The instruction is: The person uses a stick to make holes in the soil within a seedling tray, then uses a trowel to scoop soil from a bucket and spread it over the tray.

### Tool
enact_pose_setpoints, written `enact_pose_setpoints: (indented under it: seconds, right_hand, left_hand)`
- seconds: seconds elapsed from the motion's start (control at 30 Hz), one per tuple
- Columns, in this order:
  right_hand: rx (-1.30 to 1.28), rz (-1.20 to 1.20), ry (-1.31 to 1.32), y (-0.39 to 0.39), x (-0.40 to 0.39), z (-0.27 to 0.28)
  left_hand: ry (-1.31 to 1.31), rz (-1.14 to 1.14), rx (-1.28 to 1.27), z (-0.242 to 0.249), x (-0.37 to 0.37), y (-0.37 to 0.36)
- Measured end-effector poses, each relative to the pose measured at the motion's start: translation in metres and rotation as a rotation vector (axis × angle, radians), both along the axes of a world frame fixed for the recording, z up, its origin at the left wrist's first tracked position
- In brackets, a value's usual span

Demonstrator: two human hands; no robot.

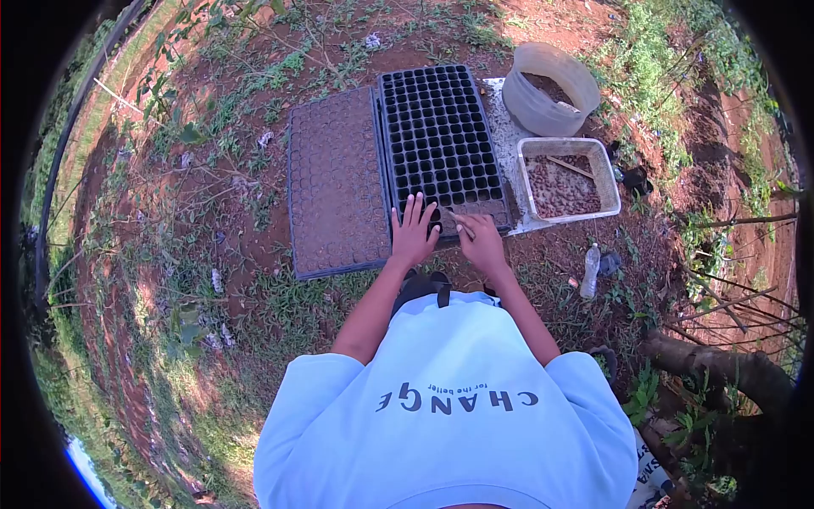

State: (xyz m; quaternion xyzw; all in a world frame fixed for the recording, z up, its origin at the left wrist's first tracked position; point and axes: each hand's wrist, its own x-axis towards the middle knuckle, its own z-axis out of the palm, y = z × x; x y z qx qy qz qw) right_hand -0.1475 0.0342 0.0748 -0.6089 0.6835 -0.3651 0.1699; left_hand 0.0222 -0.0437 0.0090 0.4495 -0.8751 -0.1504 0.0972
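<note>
A black seedling tray (437,127) lies on the ground with rows of empty cells. Soil fills part of its end nearest me. My left hand (414,231) rests spread over the tray's near left corner, its fingers apart. To its right, my right hand (482,240) has its fingers pinched around a small thin stick (454,215) over the soil-filled cells. Beside the black tray on the left lies a second tray (335,182), its cells covered with brown soil.
At the right, a white tub (612,208) holds reddish seeds and a flat wooden stick (570,166). Behind it stands a translucent round container (551,89). A plastic bottle (589,271) stands or lies nearer me. A thick branch (721,365) is at the lower right.
</note>
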Motion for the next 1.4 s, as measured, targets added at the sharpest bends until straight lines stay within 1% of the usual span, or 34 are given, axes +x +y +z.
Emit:
enact_pose_setpoints:
  seconds: [0.1, 0.23, 0.3, 0.63, 0.7, 0.93, 1.1, 1.4]
  right_hand:
    - [0.064, 0.004, -0.026, 0.004, 0.001, -0.005]
    - [0.009, 0.009, -0.025, 0.005, 0.001, -0.002]
    - [0.051, 0.010, -0.027, 0.005, 0.000, -0.002]
    - [0.079, 0.035, -0.042, 0.004, 0.005, 0.007]
    - [0.121, 0.046, -0.067, 0.004, 0.006, 0.008]
    - [0.124, 0.082, -0.095, 0.006, 0.005, 0.003]
    - [0.034, -0.017, -0.035, 0.006, 0.004, 0.000]
    - [0.089, 0.036, 0.047, 0.003, -0.004, -0.008]
  left_hand:
    - [-0.019, 0.003, 0.009, 0.002, -0.001, 0.000]
    - [-0.033, 0.005, 0.021, 0.002, 0.000, -0.001]
    - [-0.028, 0.004, 0.020, 0.003, -0.001, 0.000]
    - [-0.039, 0.010, 0.036, 0.002, 0.000, 0.000]
    - [-0.036, 0.009, 0.035, 0.002, 0.000, 0.000]
    - [-0.018, 0.008, 0.031, 0.003, 0.000, 0.000]
    - [-0.027, 0.010, 0.042, 0.004, 0.000, 0.001]
    - [-0.055, 0.013, 0.084, 0.008, -0.001, 0.000]
